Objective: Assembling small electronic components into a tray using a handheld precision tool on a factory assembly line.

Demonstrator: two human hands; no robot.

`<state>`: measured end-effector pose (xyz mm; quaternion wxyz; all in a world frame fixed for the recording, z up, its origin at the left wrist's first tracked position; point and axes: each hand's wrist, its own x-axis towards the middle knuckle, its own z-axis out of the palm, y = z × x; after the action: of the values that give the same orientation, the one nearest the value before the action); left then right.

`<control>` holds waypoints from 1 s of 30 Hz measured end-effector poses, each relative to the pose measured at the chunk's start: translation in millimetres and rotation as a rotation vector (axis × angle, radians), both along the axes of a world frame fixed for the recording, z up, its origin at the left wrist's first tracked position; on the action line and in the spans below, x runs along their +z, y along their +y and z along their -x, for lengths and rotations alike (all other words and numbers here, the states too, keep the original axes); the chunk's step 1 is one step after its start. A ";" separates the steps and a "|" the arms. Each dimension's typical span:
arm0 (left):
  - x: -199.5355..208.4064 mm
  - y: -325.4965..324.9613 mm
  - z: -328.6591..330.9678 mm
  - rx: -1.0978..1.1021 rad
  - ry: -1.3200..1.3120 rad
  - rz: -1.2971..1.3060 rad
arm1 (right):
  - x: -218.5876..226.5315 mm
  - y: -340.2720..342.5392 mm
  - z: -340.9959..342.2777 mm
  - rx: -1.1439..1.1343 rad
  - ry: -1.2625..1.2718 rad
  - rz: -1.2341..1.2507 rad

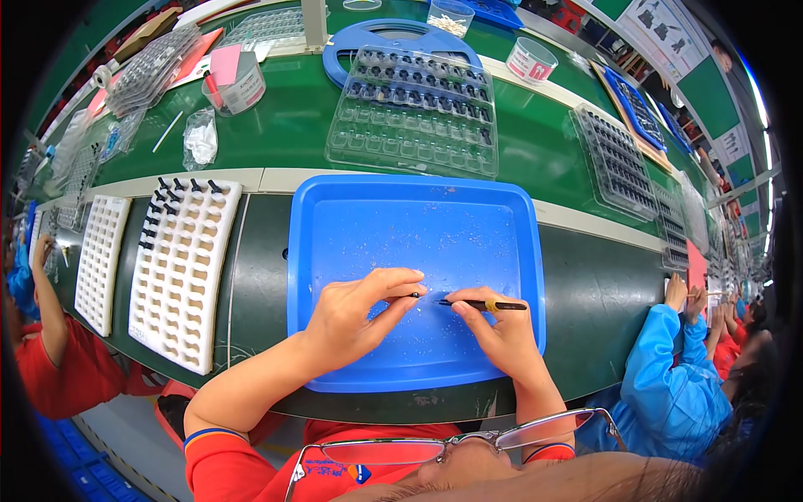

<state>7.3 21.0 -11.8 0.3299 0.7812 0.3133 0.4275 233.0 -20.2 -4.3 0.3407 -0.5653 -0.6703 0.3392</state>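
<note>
Over a blue tray (418,188) dotted with pale specks, my two hands face each other. Between the thumb and fingertips of my left hand (355,318) is pinched a small black part (415,294), its details too small to make out. My right hand (502,335) grips slim black tweezers (502,306) with yellowish marks, held like a pen. Their dark tips point left toward the black part, with a small gap between.
Left of the tray lies a white foam holder (180,276) with black parts in its upper slots. Behind, a clear blister tray (410,125) leans on a blue reel (401,38). Co-workers sit at both sides; a blue sleeve (661,360) is at right.
</note>
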 end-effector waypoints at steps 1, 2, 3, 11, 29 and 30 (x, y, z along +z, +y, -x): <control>-0.4 -0.1 0.1 0.002 0.000 0.002 | -0.1 -0.2 0.2 0.002 0.002 0.002; -0.5 -0.2 0.1 0.003 0.000 0.003 | -0.2 -0.2 0.4 0.005 0.005 0.004; -0.1 -0.2 -0.4 0.002 -0.002 0.003 | 0.4 -0.5 0.5 0.004 0.004 0.004; -1.0 -0.4 -0.4 0.002 0.003 0.010 | -1.1 -0.8 0.9 -0.003 0.020 0.014; 2.1 -0.3 -0.9 0.000 0.015 0.008 | 2.7 -1.2 1.6 -0.006 0.025 0.012; 1.8 -0.3 -1.0 -0.001 0.014 0.007 | 3.0 -1.1 1.8 -0.006 0.025 0.013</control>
<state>8.3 20.7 -10.0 0.3307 0.7831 0.3169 0.4206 231.3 -21.3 -1.4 0.3463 -0.5653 -0.6621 0.3495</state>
